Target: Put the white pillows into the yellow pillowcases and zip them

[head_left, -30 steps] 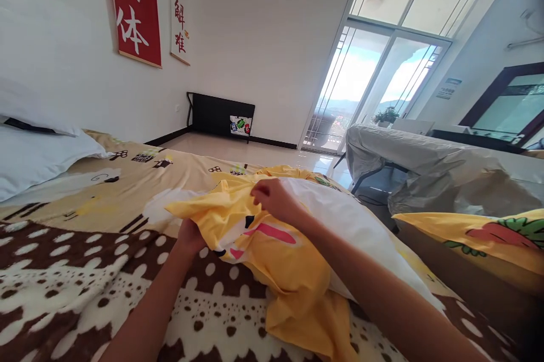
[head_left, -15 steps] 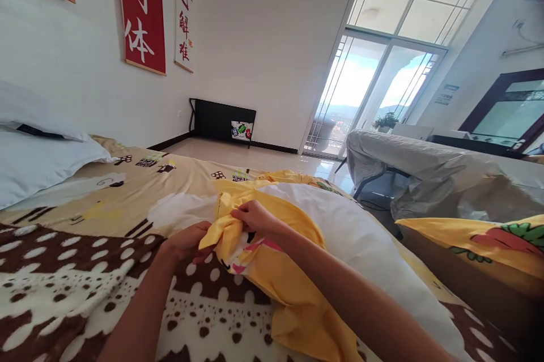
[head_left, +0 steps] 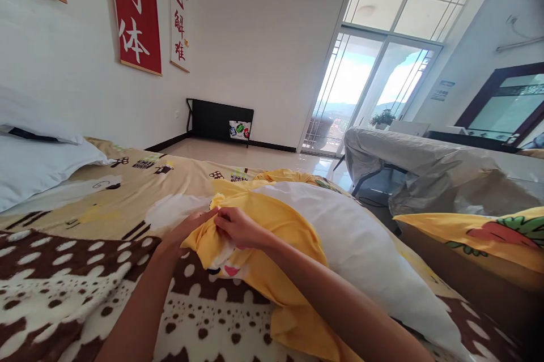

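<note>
A yellow pillowcase (head_left: 291,223) with a printed face in pink, white and black lies bunched across the bed. Its curved edge covers the near side of a plump white pillow (head_left: 352,237); whether any of the pillow is inside cannot be made out. My left hand (head_left: 190,226) grips the gathered left end of the pillowcase, its fingers partly hidden by cloth. Right beside it, my right hand (head_left: 238,227) pinches the same fabric between thumb and fingers. The two hands nearly touch.
Under the pillow spreads a brown-and-white dotted blanket (head_left: 55,277) over a beige patterned sheet (head_left: 170,181). White pillows (head_left: 46,164) lie at left. Another yellow carrot-print cloth (head_left: 471,229) is at right, before a plastic-covered table (head_left: 425,152).
Both hands have shifted slightly left and closer together on the pillowcase, pulling its gathered end leftward. My left hand has risen a little, and the printed face has shifted left.
</note>
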### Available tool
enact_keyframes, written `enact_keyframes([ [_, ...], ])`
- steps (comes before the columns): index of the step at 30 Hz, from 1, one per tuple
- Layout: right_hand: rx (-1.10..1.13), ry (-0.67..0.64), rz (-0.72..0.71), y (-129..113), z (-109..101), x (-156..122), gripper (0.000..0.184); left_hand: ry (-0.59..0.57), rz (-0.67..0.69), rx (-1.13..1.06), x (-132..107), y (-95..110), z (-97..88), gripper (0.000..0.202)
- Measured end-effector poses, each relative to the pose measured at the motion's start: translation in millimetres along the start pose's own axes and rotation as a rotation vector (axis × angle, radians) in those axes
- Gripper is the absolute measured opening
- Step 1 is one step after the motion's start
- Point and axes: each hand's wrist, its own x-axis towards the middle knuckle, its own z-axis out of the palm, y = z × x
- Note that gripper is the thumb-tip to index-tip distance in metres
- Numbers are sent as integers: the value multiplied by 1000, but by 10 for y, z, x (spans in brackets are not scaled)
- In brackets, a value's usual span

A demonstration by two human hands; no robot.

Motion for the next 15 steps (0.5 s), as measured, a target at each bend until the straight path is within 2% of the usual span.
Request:
enact_keyframes([
  [3, -187, -186, -214, -101, -47, -129, 13, 35, -30, -30, 67, -13, -56, 29],
  [5, -338, -200, -258, -138, -152, -229, 19, 67, -40, -77, 76, 1, -115, 31],
  [6, -444, -129, -234, -134, -233, -287, 23, 96, -38, -104, 69, 11, -153, 32],
  [8, -696, 138, -112, -69, -456, -437, 29, 171, -20, -140, 42, 31, -241, 32],
  [10, -869, 413, 93, 59, -722, -649, 30, 235, -7, -160, 16, 52, -328, 30],
  [11, -871, 489, 209, 136, -848, -778, 29, 251, -14, -164, 11, 62, -361, 28],
  [13, -704, 473, 363, 286, -1028, -1061, 31, 259, -46, -205, 23, 82, -391, 27],
  [15, -455, 319, 347, 395, -1061, -1321, 35, 268, -41, -279, 65, 106, -362, 28],
])
